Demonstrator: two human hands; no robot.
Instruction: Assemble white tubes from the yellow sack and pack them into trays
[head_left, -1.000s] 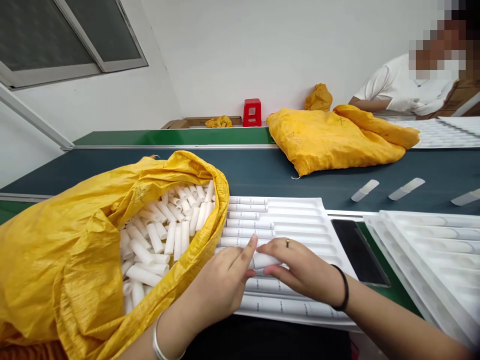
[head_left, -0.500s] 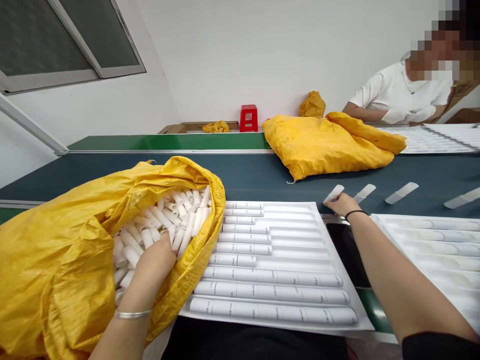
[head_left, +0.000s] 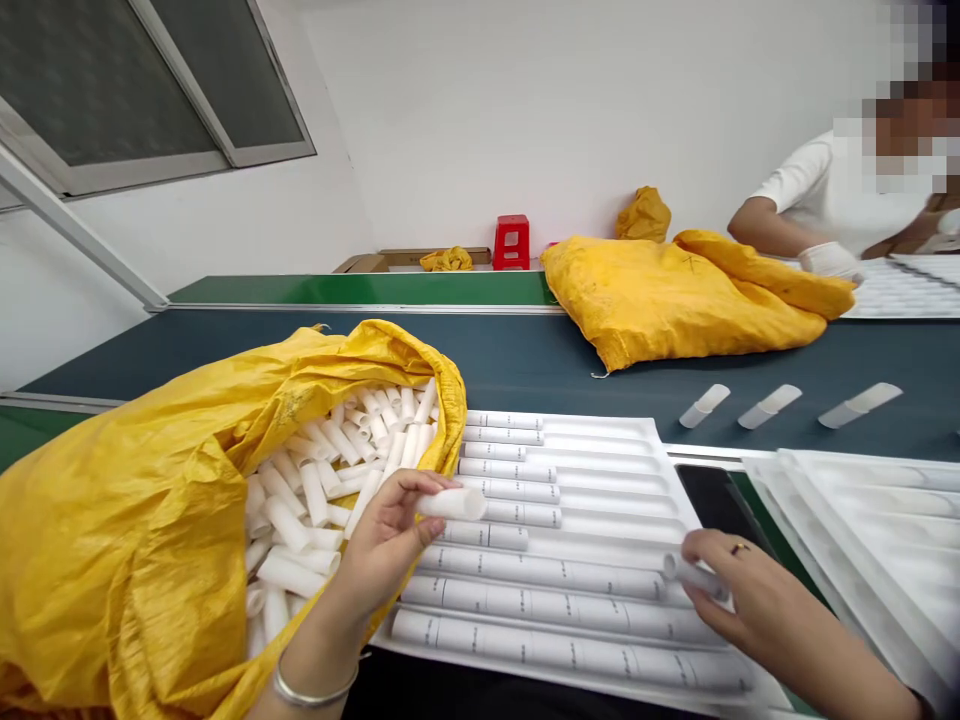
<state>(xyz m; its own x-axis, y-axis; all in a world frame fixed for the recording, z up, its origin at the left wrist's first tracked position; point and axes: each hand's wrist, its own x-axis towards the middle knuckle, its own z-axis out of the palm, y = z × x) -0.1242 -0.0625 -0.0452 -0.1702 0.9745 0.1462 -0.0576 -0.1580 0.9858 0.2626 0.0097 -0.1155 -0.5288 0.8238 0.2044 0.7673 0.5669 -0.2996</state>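
In my left hand (head_left: pixel 397 535), a short white plastic tube (head_left: pixel 454 503) is pinched between thumb and fingers, its end facing right, just over the tray's left part. Beside that hand gapes a yellow woven sack (head_left: pixel 172 470) full of similar white tubes (head_left: pixel 289 525). My right hand (head_left: pixel 750 585) grips another short whitish tube (head_left: pixel 694 577), slightly tilted, at the right end of a long row in the white tray (head_left: pixel 615 440). Tubes with fine dark printing (head_left: pixel 555 602) lie in the tray's grooves; several upper rows are filled only on the left.
Short tubes (head_left: pixel 770 407) stand leaning on the dark conveyor belt (head_left: pixel 495 350). A filled yellow sack (head_left: pixel 675 300) lies across it. Stacked white trays (head_left: pixel 885 560) are at right, a dark phone-like slab (head_left: pixel 720 505) beside them. A gloved co-worker (head_left: pixel 832 190) sits opposite; a red stool (head_left: pixel 511 242) stands behind.
My left hand has come out of the sack with a tube. My right hand has left the tube standing on the belt, moved down to the tray and gripped a tube there. The view shifted slightly.
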